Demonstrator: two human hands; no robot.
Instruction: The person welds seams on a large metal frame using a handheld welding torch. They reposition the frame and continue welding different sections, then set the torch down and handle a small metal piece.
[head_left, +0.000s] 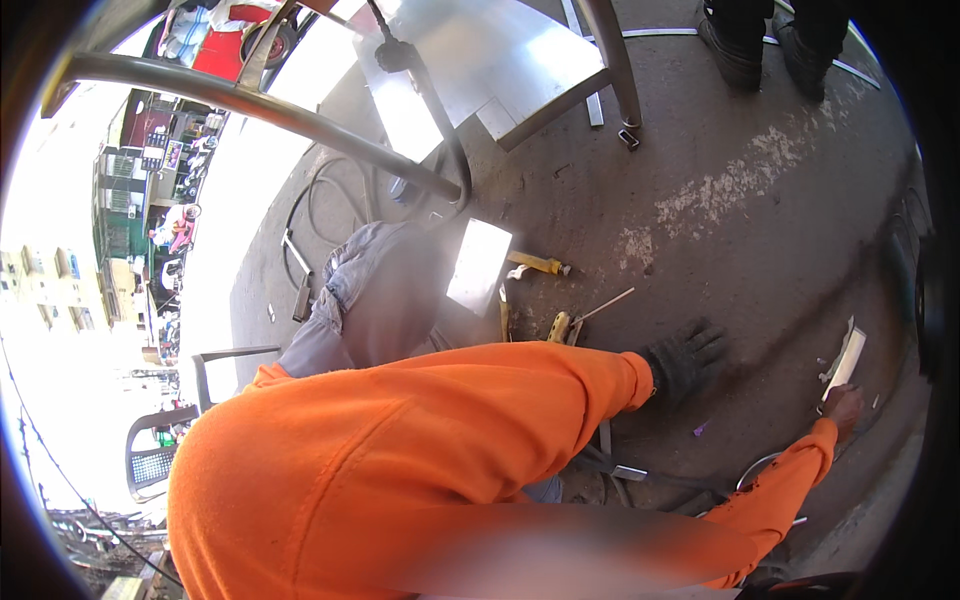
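My left hand (pixel 685 360) wears a dark glove and rests with fingers spread on the grey concrete floor (pixel 760 230), at the end of a wide orange sleeve (pixel 420 440). Just left of it lie a thin rod (pixel 606 304) and a yellow-handled tool (pixel 558 326). My right hand (pixel 845 405) is bare and reaches out at the right, its fingers closed on the lower end of a white flat metal strip (pixel 846 360) that lies on the floor. Part of the sleeve area at the bottom is blurred.
A shiny metal plate (pixel 478 265) and another yellow-handled tool (pixel 536 262) lie ahead. A tubular metal frame (pixel 270 105) and a metal sheet (pixel 480 50) stand behind, with hoses (pixel 325 190) on the floor. Another person's shoes (pixel 735 50) are at top right. A metal ring (pixel 758 466) lies near my right sleeve.
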